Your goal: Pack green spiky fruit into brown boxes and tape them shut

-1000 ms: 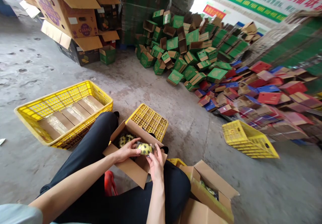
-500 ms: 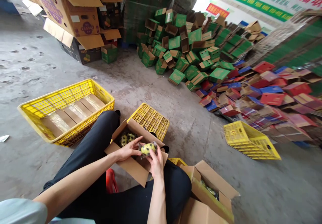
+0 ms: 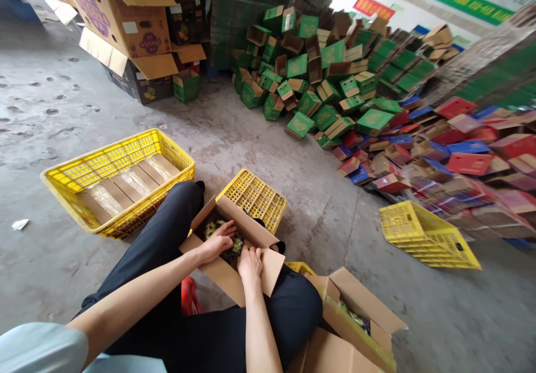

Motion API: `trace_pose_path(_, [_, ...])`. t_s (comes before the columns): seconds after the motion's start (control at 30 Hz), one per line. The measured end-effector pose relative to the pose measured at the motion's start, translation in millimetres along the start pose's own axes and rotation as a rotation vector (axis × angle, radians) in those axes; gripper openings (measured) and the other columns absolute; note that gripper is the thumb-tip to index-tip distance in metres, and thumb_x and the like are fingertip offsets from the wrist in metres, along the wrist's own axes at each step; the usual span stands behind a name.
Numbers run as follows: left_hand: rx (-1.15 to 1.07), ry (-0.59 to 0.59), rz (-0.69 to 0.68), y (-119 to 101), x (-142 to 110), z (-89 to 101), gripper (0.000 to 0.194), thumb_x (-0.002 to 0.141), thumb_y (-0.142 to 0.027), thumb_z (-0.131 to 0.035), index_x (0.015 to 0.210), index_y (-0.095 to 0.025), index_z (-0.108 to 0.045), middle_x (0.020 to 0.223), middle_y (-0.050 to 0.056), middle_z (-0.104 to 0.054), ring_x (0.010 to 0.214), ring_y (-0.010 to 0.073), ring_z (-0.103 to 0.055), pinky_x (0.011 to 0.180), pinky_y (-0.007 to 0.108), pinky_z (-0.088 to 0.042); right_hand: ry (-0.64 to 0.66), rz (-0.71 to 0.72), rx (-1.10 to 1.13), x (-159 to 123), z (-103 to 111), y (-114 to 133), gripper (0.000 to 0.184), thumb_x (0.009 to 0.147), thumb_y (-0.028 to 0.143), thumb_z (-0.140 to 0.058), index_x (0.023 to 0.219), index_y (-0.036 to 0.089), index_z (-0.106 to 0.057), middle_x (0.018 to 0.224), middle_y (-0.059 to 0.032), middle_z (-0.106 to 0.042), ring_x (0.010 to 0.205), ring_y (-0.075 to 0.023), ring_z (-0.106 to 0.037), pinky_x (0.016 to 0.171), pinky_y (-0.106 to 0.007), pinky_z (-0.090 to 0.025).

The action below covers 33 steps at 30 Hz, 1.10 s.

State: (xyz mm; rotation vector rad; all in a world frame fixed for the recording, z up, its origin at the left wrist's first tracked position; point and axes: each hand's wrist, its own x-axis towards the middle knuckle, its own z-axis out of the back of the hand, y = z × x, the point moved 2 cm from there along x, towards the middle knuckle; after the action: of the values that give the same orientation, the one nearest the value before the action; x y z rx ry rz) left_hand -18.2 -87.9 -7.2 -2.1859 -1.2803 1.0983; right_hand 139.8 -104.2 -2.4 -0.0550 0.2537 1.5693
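An open cardboard box [image 3: 232,283] rests on my lap, its flaps folded outward. Several yellow, dark-spotted packets in clear wrapping [image 3: 213,228] lie inside it; their exact kind is hard to make out. My left hand [image 3: 216,243] is over them, fingers stretched out and apart, the fingertips close to the far wall. Inside the right part of the box, my right hand [image 3: 250,261] has its fingers curled down against a yellow, dark-spotted packet [image 3: 237,244] between the two hands. Its fingertips are partly hidden.
A yellow crate [image 3: 117,228] with taped cartons [image 3: 134,182] stands left. An upturned yellow crate [image 3: 255,197] is ahead. Another open box [image 3: 364,328] sits by my right knee, and a tilted crate [image 3: 427,236] lies further right. Piled green boxes [image 3: 299,124] and red-blue boxes [image 3: 469,163] lie behind.
The yellow, dark-spotted packet held up between both hands has gone down into the box. My left hand has let go and spread its fingers; my right hand has lowered with the packet.
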Motion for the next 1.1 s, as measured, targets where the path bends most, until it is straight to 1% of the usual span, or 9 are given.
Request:
trace_pose_path(0.1, [-0.003,0.000,0.011,0.4,1.2,1.1,0.099,0.067,-0.009,-0.069,0.161,-0.026,-0.041,0.164,0.017,-0.044,0.159,0.0345,-0.029,0.122,0.051,-0.034,-0.006,-0.030,0.004,11.4,-7.0,2.9,0.029,0.086,0.010,-0.059,0.106,0.015,-0.080,0.113,-0.0245,-0.072,0.119,-0.0405,-0.058,0.093,-0.048,-0.044])
trace_pose_path(0.3, [-0.018,-0.002,0.020,1.2,1.8,1.1,0.092,0.071,-0.012,-0.072,0.158,-0.025,-0.046,0.164,0.018,-0.045,0.158,0.0340,-0.031,0.122,0.052,-0.036,-0.037,0.003,0.072,11.9,-7.1,-2.0,0.040,0.092,0.009,-0.054,0.127,0.019,-0.071,0.120,-0.0139,-0.075,0.122,-0.0306,-0.059,0.106,-0.041,-0.039])
trace_pose_path(0.5, [-0.035,-0.005,0.011,1.5,0.9,0.3,0.089,0.071,-0.012,-0.072,0.157,-0.024,-0.048,0.165,0.018,-0.044,0.157,0.0333,-0.034,0.122,0.051,-0.037,-0.076,-0.078,0.137,13.8,-5.2,2.5,0.019,0.090,0.027,-0.068,0.103,0.014,-0.073,0.114,-0.0232,-0.073,0.119,-0.0385,-0.059,0.101,-0.046,-0.043])
trace_pose_path(0.6, [-0.033,-0.002,0.016,1.7,0.9,0.7,0.089,0.071,-0.013,-0.073,0.156,-0.025,-0.049,0.163,0.018,-0.045,0.156,0.0334,-0.034,0.122,0.051,-0.036,-0.086,-0.086,0.216,17.8,-3.2,6.1,0.006,0.087,0.017,-0.067,0.091,0.019,-0.071,0.106,-0.0170,-0.075,0.111,-0.0340,-0.064,0.100,-0.043,-0.043])
trace_pose_path(0.73, [-0.032,0.002,0.007,2.1,1.7,1.5,0.087,0.071,-0.015,-0.077,0.154,-0.025,-0.051,0.164,0.017,-0.046,0.156,0.0336,-0.034,0.123,0.051,-0.033,-0.124,-0.045,0.359,15.2,5.6,7.1,0.016,0.085,0.010,-0.058,0.082,0.023,-0.068,0.096,-0.0097,-0.076,0.101,-0.0281,-0.069,0.098,-0.038,-0.046])
trace_pose_path(0.9, [-0.038,0.015,-0.032,3.4,3.9,2.3,0.080,0.071,-0.016,-0.078,0.148,-0.024,-0.059,0.164,0.016,-0.046,0.159,0.0326,-0.030,0.126,0.047,-0.028,-0.230,-0.036,0.534,-6.4,28.1,-13.3,0.015,0.093,0.026,-0.054,0.092,0.025,-0.068,0.108,-0.0122,-0.077,0.105,-0.0283,-0.071,0.098,-0.040,-0.052])
trace_pose_path(0.97, [-0.011,0.027,-0.022,3.1,3.3,1.9,0.076,0.073,-0.018,-0.080,0.146,-0.025,-0.061,0.166,0.015,-0.044,0.159,0.0328,-0.028,0.127,0.048,-0.027,-0.271,-0.073,0.714,-15.8,37.0,-26.9,0.020,0.095,0.041,-0.056,0.091,0.025,-0.068,0.117,-0.0132,-0.076,0.105,-0.0285,-0.071,0.095,-0.042,-0.055])
trace_pose_path(1.03, [0.024,0.047,0.015,1.6,1.0,0.2,0.072,0.078,-0.026,-0.083,0.146,-0.025,-0.060,0.167,0.015,-0.042,0.158,0.0344,-0.030,0.124,0.052,-0.030,-0.261,-0.160,1.083,-21.6,41.1,-37.1,0.031,0.088,0.055,-0.068,0.089,0.025,-0.066,0.116,-0.0113,-0.076,0.100,-0.0277,-0.072,0.088,-0.041,-0.059])
trace_pose_path(1.1, [0.044,0.107,0.074,-1.1,-3.2,-3.4,0.072,0.084,-0.043,-0.083,0.149,-0.024,-0.058,0.162,0.018,-0.048,0.150,0.0366,-0.044,0.118,0.054,-0.039,-0.214,-0.240,1.422,-23.0,40.4,-38.8,0.041,0.078,0.061,-0.079,0.089,0.024,-0.066,0.106,-0.0075,-0.077,0.094,-0.0255,-0.073,0.082,-0.038,-0.061])
